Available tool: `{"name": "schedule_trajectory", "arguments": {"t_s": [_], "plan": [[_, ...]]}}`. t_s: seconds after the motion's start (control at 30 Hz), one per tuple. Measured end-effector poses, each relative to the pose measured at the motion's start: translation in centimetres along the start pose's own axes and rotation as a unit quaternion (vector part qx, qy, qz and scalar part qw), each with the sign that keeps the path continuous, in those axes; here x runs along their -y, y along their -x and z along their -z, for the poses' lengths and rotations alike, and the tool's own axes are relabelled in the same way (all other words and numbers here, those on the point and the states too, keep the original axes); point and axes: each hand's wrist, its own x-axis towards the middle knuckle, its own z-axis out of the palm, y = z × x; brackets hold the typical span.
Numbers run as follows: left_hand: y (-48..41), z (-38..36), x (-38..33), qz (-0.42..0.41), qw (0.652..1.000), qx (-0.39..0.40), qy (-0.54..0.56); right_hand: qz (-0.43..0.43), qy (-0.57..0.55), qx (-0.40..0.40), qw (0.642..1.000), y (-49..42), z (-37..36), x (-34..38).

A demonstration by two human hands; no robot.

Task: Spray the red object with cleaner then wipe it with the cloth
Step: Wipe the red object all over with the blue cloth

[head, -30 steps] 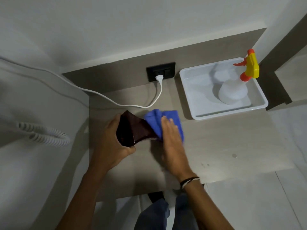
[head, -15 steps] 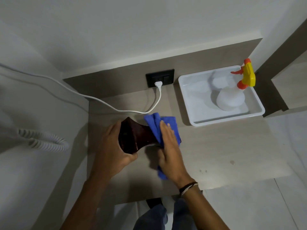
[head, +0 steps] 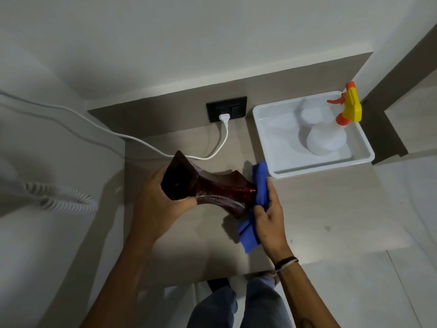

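The red object is a dark red glossy vase with flared ends, held tilted above the grey tabletop. My left hand grips it at its wide open mouth on the left. My right hand holds a blue cloth pressed against the vase's right end; part of the cloth hangs below the hand. The spray bottle, white with a yellow and orange trigger head, stands in a white tray at the back right.
A white cable runs from a black wall socket across the back of the table to the left wall. A coiled white cord hangs at the left. My legs show below the table's front edge.
The vase has been tipped so more of its body shows. My right hand with the cloth has slid from the top of the vase to its right end.
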Motion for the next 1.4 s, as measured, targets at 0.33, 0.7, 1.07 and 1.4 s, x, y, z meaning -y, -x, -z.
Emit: {"name": "schedule_trajectory", "arguments": {"t_s": [0.33, 0.7, 1.07, 1.4], "plan": [[-0.8, -0.4, 1.1, -0.032, 0.978, 0.068, -0.197, 0.005, -0.033, 0.014, 0.999, -2.0, -1.0, 1.8], [-0.8, -1.7, 2.4, -0.187, 0.960, 0.032, -0.206, 0.112, 0.124, 0.066, 0.984, -0.7, -2.3, 1.9], [-0.4, -1.9, 0.5, -0.171, 0.957, 0.046, -0.228, 0.206, 0.293, 0.153, 0.921, 1.6, -2.8, 1.0], [0.2, -1.3, 1.6, -0.091, 0.969, 0.071, -0.217, 0.282, 0.257, 0.170, 0.909, 3.3, -5.6, 1.8]]}}
